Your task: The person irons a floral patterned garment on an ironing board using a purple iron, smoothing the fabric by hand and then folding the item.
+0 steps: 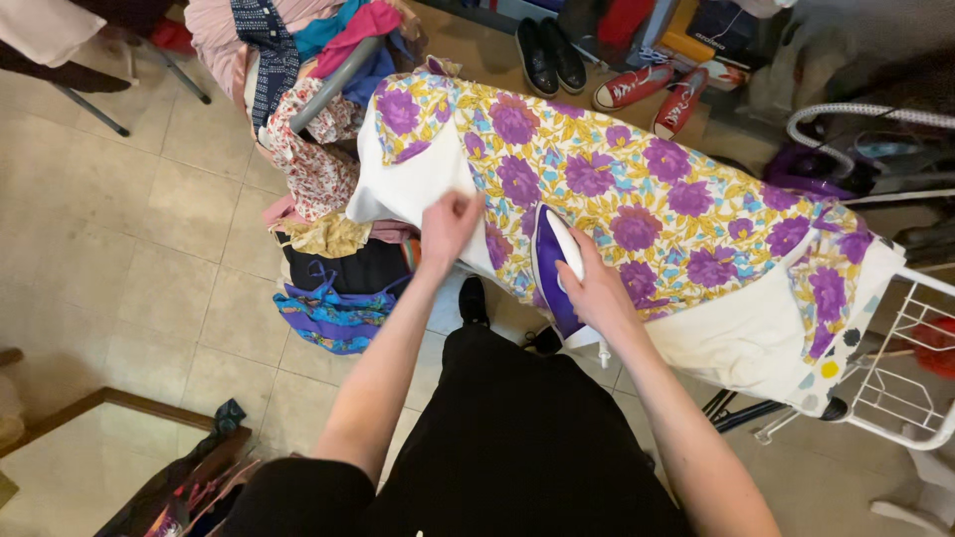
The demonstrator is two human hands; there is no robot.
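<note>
A cloth with purple flowers on yellow (637, 189) lies spread over an ironing board (766, 338). My right hand (595, 288) grips the handle of a purple and white iron (553, 261) that rests on the cloth near the board's front edge. My left hand (448, 224) pinches the white edge of the cloth just left of the iron.
A heap of clothes (318, 149) hangs over a rack to the left, with more on the tiled floor (149, 249). Black shoes (552, 55) and red sneakers (652, 89) lie beyond the board. A white wire rack (910, 378) stands at the right.
</note>
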